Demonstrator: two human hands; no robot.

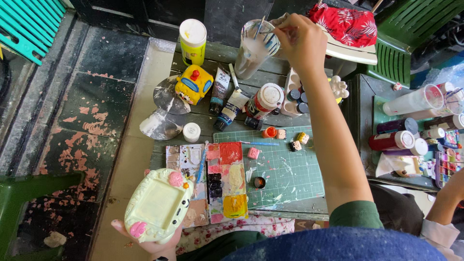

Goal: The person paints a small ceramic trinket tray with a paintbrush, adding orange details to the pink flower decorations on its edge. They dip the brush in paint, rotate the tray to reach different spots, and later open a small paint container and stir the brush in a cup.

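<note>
Left hand (153,244), at 7 o'clock of the view: palm up beneath a pale yellow animal-shaped figure (158,205), fingers curled under its lower edge. The figure lies flat-face up, off the near edge of the table (270,72), probably so wet surfaces touch nothing.

Right hand (300,41), at 1 o'clock: arm reaching across the table, fingertips pinched together on a thin brush handle (268,32). The brush tip sits inside a tall plastic cup of cloudy water (255,48), seemingly for rinsing.

Paint palette (227,180) lies at 6 o'clock beside a green cutting mat (285,169), close to the held figure for short reach. A yellow painted toy (193,84) and a yellow jar (193,42) stand at 11 o'clock. Another person's arm shows at 4 o'clock.
</note>
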